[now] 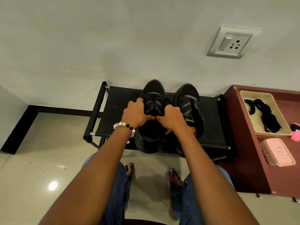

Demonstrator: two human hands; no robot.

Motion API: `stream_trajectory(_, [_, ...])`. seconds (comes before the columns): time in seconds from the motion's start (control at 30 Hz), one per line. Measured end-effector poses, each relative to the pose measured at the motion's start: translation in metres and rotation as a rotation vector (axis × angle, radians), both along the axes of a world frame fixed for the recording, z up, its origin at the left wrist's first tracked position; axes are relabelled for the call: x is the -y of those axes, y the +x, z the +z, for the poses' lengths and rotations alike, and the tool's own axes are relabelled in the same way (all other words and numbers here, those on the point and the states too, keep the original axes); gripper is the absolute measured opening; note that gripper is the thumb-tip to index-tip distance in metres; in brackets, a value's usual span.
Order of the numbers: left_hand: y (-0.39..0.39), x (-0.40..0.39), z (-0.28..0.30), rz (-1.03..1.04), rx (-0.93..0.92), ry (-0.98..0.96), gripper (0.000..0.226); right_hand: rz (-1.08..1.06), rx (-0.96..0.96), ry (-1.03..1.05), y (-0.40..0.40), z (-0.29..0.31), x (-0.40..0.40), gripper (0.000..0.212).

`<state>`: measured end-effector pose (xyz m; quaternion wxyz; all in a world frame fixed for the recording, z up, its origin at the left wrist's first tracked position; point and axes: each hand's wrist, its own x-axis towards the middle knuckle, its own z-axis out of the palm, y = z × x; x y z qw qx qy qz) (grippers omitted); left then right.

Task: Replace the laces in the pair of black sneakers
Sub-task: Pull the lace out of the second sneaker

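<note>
Two black sneakers stand side by side on a black shoe rack (116, 101), toes toward the wall. My left hand (135, 113) grips the left side of the left sneaker (153, 95) at its laced part. My right hand (172, 116) grips the right side of the same sneaker, thumbs nearly meeting over the tongue. The right sneaker (189, 99) sits untouched beside it, with no lace visible in it. Black laces (267, 116) lie bundled in a beige tray (258, 133) on the maroon cabinet at the right.
A maroon cabinet (243, 159) stands right of the rack, carrying the tray, a pink box (278, 152) and a pink object (296, 133) at the frame edge. A wall socket (232, 42) is above. My bare feet (174, 179) stand on the glossy floor before the rack.
</note>
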<state>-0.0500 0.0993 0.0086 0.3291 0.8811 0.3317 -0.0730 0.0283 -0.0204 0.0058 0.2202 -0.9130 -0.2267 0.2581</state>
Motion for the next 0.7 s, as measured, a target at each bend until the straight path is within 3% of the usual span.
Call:
stream_trajectory(0.17, [0.003,0.001,0.002,0.141,0.05,-0.072,0.05,-0.027,-0.052,0.06,0.0,-0.005,-0.001,0.019])
stream_trajectory(0.33, [0.007,-0.005,0.0,0.279,0.077,-0.215,0.056,-0.097,-0.129,0.13,0.003,-0.008,-0.002,0.015])
stream_trajectory(0.43, [0.006,-0.006,-0.002,0.252,0.128,-0.249,0.056,-0.114,-0.146,0.14,0.004,-0.009,-0.001,0.014])
stream_trajectory(0.53, [0.003,0.001,-0.005,0.15,0.115,-0.032,0.046,-0.11,-0.129,0.135,0.004,-0.01,0.0,0.011])
stream_trajectory(0.63, [0.006,0.01,-0.001,0.0,0.113,0.406,0.044,-0.084,-0.089,0.118,0.004,-0.008,0.0,0.016])
stream_trajectory(0.7, [0.012,0.012,0.004,-0.089,0.153,0.572,0.039,-0.07,-0.051,0.093,0.004,-0.009,0.001,0.018])
